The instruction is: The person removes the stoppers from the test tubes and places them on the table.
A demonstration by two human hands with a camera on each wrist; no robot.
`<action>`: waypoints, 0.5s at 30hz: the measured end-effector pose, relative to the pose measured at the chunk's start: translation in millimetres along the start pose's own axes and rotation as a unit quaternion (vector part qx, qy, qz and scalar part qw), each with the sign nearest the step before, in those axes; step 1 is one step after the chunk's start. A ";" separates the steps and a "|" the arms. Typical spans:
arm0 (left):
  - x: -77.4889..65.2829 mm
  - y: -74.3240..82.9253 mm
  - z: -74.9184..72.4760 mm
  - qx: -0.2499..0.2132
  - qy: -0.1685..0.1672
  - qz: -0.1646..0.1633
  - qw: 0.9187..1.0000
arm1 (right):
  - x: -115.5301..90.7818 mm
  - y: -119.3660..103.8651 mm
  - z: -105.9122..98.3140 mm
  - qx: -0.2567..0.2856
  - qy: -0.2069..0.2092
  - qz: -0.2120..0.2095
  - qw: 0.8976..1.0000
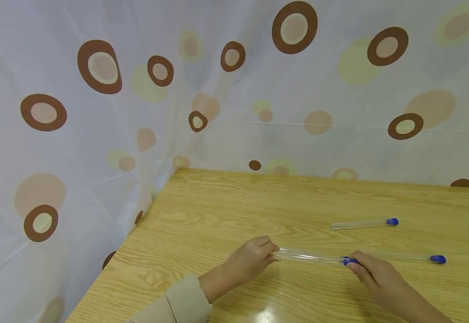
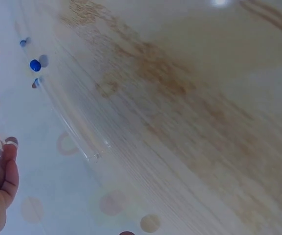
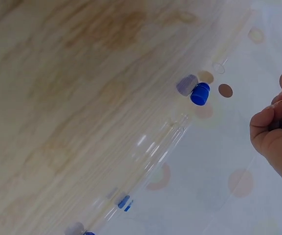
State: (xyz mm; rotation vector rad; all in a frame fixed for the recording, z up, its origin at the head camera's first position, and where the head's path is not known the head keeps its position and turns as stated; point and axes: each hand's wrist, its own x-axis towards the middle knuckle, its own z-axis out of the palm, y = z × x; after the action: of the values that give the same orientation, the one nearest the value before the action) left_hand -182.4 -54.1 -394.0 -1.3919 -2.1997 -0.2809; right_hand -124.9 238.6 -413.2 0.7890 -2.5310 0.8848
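Between the two hands, in the head view, a clear test tube [image 1: 311,255] lies nearly level; a second may lie alongside, but I cannot tell. The left hand [image 1: 250,258] pinches its left end between thumb and fingers. At the other end, the right hand [image 1: 379,278] grips the blue cap [image 1: 345,261], partly covering it. The left wrist view shows the left hand [image 2: 1,181] with curled fingers at the frame's edge. In the right wrist view the right hand [image 3: 277,134] appears with its fingers bent together; what it holds is hidden there.
A capped test tube [image 1: 359,224] lies farther back on the wooden table [image 1: 226,202]. Another, with a blue cap [image 1: 438,259], extends behind the right hand. A curtain [image 1: 258,80] with printed circles hangs along the table's back and left edges.
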 end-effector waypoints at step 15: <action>-0.3 -2.4 1.7 -0.015 0.005 0.000 1.000 | -0.6 3.7 -5.6 0.170 -0.076 0.062 0.981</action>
State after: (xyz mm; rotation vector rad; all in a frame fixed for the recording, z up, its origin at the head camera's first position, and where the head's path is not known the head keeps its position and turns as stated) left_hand -185.0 -54.7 -395.4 -1.4042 -2.1952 -0.3209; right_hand -125.9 244.9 -411.0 0.8315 -2.6191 1.3726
